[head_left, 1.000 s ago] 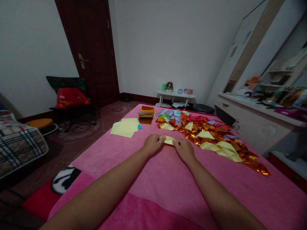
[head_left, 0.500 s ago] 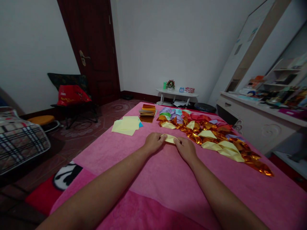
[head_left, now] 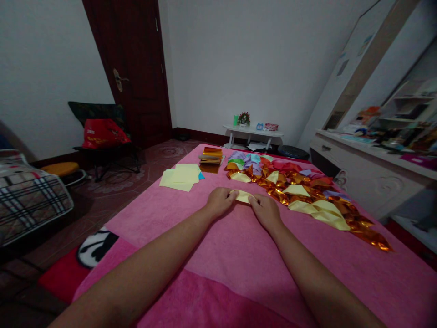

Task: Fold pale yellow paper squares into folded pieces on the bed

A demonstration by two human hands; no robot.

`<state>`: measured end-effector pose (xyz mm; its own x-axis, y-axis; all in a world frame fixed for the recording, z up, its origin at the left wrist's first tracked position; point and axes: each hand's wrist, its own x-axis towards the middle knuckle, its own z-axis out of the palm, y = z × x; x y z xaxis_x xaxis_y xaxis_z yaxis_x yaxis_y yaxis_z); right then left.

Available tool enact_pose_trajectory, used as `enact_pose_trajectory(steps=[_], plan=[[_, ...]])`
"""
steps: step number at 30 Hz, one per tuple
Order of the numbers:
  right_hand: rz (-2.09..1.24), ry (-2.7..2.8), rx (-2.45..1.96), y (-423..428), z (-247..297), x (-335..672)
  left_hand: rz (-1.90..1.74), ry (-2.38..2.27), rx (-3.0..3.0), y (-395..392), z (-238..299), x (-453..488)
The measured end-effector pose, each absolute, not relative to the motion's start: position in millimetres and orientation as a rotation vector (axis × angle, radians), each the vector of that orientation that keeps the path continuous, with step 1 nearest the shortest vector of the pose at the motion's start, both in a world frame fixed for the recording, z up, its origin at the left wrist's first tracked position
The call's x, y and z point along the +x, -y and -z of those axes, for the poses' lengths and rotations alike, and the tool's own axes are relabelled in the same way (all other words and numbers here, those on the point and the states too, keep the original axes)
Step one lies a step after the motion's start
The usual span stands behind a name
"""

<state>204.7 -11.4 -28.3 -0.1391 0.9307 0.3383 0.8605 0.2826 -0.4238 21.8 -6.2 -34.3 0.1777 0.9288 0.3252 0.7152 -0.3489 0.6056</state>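
Note:
A folded piece of pale yellow paper (head_left: 243,196) lies on the pink blanket (head_left: 218,255) in the middle of the view. My left hand (head_left: 219,201) pinches its left end with curled fingers. My right hand (head_left: 266,211) presses and grips its right end, fingers closed. A flat pile of pale yellow sheets (head_left: 180,176) sits further back on the left. Beside it stands a stack of gold foil sheets (head_left: 210,157). A long row of folded paper shapes (head_left: 297,193) in gold, yellow, red and purple runs along the right side.
A dark wooden door (head_left: 136,68) and a chair with a red bag (head_left: 102,133) are at the back left. A small white table (head_left: 252,134) stands by the far wall. A cluttered white dresser (head_left: 372,168) lines the right. A plaid cushion (head_left: 30,205) is at the left.
Both hands have stayed on the yellow paper and drawn a little closer together on it. The view has shifted slightly, so everything sits a bit higher and further right.

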Motion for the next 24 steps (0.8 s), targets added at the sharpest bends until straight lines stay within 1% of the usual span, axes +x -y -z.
enact_pose_trajectory(steps=[24], plan=[[-0.171, 2.016, -1.585, 11.4, 28.8, 204.5, -0.942, -1.57, 2.144, 7.4, 32.2, 21.2]])
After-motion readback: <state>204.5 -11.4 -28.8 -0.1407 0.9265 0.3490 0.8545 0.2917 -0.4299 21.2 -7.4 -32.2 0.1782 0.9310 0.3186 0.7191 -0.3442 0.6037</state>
